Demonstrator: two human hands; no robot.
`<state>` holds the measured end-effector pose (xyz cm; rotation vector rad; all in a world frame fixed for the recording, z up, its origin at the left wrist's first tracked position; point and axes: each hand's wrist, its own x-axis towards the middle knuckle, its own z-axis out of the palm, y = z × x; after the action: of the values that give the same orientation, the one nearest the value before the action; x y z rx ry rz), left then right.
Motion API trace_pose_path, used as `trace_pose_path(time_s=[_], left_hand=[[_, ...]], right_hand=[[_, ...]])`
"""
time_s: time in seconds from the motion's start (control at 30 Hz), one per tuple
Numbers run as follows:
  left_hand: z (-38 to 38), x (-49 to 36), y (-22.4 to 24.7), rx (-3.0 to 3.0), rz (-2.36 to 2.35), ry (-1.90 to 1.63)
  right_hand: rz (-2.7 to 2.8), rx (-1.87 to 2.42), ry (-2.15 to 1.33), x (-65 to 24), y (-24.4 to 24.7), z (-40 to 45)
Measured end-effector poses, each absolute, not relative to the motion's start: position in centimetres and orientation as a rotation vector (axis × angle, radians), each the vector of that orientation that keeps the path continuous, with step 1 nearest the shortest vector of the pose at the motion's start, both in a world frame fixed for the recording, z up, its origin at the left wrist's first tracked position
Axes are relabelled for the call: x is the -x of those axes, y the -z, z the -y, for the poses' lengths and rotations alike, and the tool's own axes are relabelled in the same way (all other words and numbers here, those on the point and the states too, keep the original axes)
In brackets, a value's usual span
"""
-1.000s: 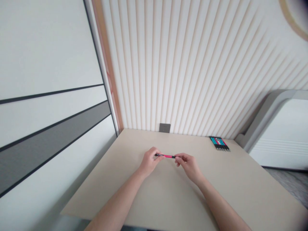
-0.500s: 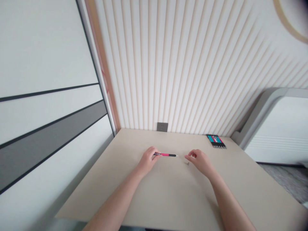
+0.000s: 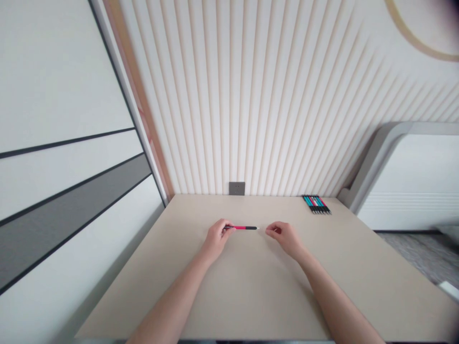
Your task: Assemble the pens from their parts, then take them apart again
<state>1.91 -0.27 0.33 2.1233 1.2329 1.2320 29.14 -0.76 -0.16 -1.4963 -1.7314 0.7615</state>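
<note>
While my left hand (image 3: 216, 237) has the pink-and-black pen (image 3: 241, 228) clamped between thumb and fingers near its dark back end, the pale tip (image 3: 257, 228) points sideways toward my right hand (image 3: 287, 237). That one's curled, thumb and fingertips close together just off the tip, and honestly I can't tell if they meet or pinch something tiny. Room-wise, the tabletop (image 3: 244, 286) runs well past both hands to either side, and its near edge sits well back from them, on my side. Far edge is up against the ribbed wall (image 3: 247, 95), beyond my fingers, with a dark socket (image 3: 237, 188) ahead of the left hand. Past my right hand, near that back edge, there's a row of pens (image 3: 317, 204) lying side by side.
</note>
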Motion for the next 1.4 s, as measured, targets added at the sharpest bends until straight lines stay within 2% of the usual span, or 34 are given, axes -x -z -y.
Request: trace_pose_path(time_s=[0.13,0.33,0.63,1.4], left_hand=[[0.4,-2.0,-0.4,-2.09,-1.252,-1.254],[0.5,-2.0,-0.5,-2.079,-1.244,-1.25],[0.7,-2.1,-0.3,-2.123,-1.179,-1.218],[0.5,-1.9,0.2,-2.17,-1.139,-1.294]], right_hand=[[1.501,1.246,-0.95,-27.9,-0.4,0.8],[1.383,1.124,-1.048,-27.0,0.1,0.9],[1.496,1.142,-0.971,-26.1,0.3,1.4],[1.581,1.284,-1.025,-25.7,0.5,2.0]])
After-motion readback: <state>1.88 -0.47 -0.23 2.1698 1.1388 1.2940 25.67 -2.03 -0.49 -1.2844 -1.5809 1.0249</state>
